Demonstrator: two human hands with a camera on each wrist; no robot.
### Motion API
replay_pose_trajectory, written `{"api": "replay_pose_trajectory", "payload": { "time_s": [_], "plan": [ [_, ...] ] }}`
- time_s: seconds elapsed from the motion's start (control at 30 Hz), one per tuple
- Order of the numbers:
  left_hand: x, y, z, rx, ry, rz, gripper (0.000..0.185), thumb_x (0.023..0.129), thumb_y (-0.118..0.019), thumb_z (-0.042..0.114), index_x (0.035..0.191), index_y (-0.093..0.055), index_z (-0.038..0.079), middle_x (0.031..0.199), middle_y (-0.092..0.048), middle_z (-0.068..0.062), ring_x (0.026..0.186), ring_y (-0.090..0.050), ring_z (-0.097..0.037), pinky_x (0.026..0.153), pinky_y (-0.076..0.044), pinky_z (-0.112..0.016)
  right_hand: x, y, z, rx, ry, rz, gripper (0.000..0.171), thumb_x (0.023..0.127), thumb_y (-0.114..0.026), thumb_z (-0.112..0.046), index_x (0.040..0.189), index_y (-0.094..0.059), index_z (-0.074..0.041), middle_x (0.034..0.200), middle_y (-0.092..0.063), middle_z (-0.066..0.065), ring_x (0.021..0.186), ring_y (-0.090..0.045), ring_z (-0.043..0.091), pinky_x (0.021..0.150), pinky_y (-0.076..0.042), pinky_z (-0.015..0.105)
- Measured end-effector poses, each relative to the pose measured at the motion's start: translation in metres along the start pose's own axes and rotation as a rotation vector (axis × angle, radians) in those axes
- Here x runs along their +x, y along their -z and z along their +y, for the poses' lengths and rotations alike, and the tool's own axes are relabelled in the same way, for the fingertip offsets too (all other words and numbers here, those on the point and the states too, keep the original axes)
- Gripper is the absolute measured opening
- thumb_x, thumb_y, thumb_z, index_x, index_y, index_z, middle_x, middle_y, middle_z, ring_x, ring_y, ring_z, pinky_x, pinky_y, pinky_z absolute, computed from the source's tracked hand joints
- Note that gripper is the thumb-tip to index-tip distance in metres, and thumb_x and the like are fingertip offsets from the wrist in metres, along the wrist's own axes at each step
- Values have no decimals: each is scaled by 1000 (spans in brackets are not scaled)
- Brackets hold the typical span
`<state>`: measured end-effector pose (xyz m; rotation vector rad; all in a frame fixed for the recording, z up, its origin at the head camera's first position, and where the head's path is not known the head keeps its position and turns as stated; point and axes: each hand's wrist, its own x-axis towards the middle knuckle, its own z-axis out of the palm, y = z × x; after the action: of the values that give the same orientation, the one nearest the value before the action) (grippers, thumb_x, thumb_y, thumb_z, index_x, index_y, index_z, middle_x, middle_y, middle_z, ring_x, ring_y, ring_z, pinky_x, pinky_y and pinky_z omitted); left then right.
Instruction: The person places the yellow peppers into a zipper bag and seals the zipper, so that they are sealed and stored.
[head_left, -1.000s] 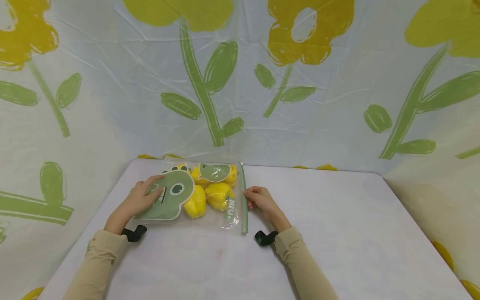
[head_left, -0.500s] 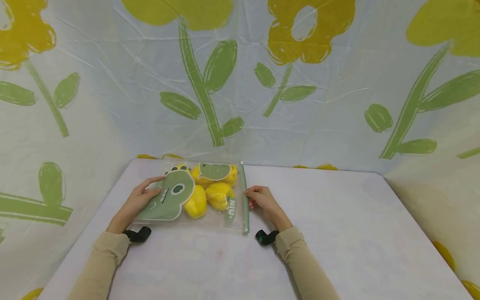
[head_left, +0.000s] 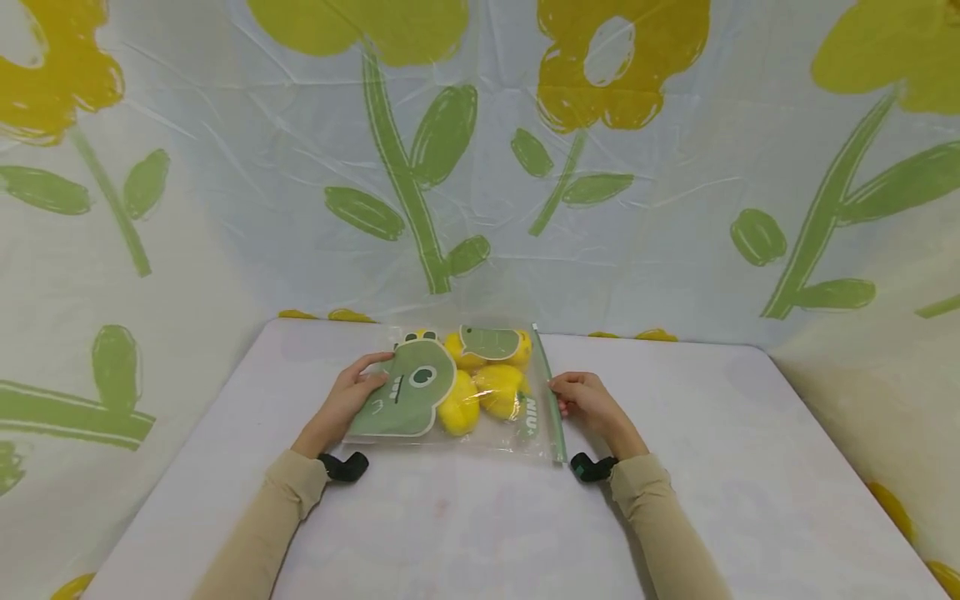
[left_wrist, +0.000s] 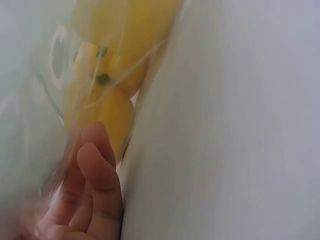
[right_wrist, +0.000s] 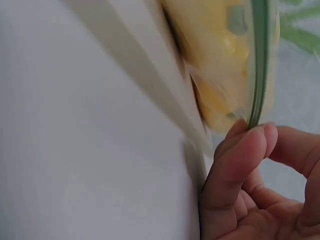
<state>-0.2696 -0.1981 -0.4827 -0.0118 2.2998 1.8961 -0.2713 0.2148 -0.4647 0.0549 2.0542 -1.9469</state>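
Left hand (head_left: 348,396) grips the zip bag (head_left: 480,417) at its closed end, right hand (head_left: 588,400) pinches the green zipper strip (head_left: 550,400); two-sided grip keeps the peppers (head_left: 480,392) level

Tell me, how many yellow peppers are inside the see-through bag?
3 show for sure in the bag: one at the back under the small green picture, one front left beside the big green dinosaur picture, one front right. More may hide behind the pictures.
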Motion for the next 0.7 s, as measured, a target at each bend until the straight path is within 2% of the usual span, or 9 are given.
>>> {"api": "replay_pose_trajectory", "payload": {
  "time_s": [0.17, 0.3, 0.47, 0.7],
  "plan": [
    [11, -31, 3, -120, 4, -49, 44, 100, -57, 18, 143, -52, 20, 126, -57, -19, 92, -64, -17, 73, -53, -30, -9, 36, 3, 19, -11, -16, 12, 97, -54, -3, 100, -60, 7, 67, -51, 1, 58, -49, 9, 57, -45, 20],
    [13, -41, 3, -186, -22, -59, 43, 99, -58, 16, 142, -53, 19, 118, -62, -18, 91, -66, -17, 72, -54, -30, -12, 49, 6, 58, -22, -8, 11, 98, -53, -2, 94, -63, 2, 67, -51, 0, 59, -49, 8, 57, -45, 19],
    [13, -39, 0, -170, -71, -49, 41, 98, -61, 16, 138, -57, 19, 104, -68, -14, 84, -67, -16, 68, -54, -30, -13, 49, 8, 45, 3, -35, 13, 98, -53, -5, 90, -63, -4, 67, -49, -2, 61, -48, 9, 59, -44, 19],
    [14, -25, -5, -101, -135, -153, 40, 99, -59, 18, 138, -57, 21, 115, -66, -16, 92, -67, -20, 73, -54, -33, -12, 49, 10, -6, 37, -70, 14, 100, -51, -7, 91, -62, -4, 68, -49, -1, 61, -48, 8, 60, -45, 19]
  ]
}}
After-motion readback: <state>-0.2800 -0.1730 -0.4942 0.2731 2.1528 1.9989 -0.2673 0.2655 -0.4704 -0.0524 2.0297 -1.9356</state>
